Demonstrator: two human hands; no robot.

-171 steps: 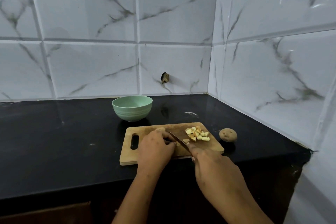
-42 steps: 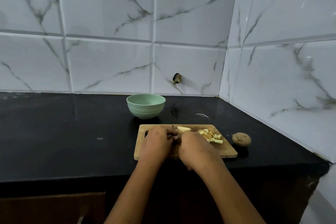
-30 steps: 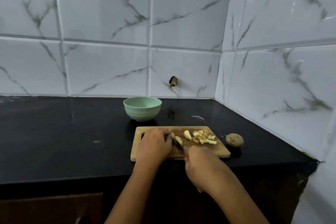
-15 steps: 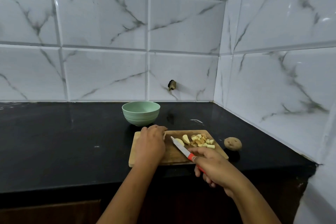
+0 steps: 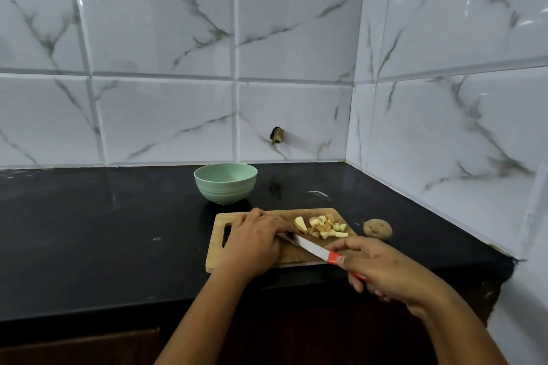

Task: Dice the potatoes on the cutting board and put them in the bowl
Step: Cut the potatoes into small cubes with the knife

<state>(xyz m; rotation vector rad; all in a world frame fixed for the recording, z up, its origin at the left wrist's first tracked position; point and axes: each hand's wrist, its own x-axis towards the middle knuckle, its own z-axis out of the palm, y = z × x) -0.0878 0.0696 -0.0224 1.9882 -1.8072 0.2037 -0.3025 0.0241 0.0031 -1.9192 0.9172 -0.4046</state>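
A wooden cutting board (image 5: pixel 299 255) lies on the black counter. A pile of diced potato (image 5: pixel 326 227) sits at its far right, with one larger pale wedge (image 5: pixel 300 224) just left of the pile. My left hand (image 5: pixel 256 238) lies palm down on the board, its fingertips beside the wedge; whatever is under them is hidden. My right hand (image 5: pixel 382 268) grips the red handle of a knife (image 5: pixel 311 249), whose blade slants left over the board to my left fingers. The mint green bowl (image 5: pixel 225 184) stands behind the board. Its inside looks bare.
A whole unpeeled potato (image 5: pixel 377 228) rests on the counter right of the board. Marble-tiled walls close off the back and right. The counter's front edge runs just below the board, and the counter (image 5: pixel 103 231) stretches away to the left.
My left hand slid from the board's far left corner toward the wedge. The right hand drew back slightly, and the knife blade now lies lower, its tip at my left fingers.
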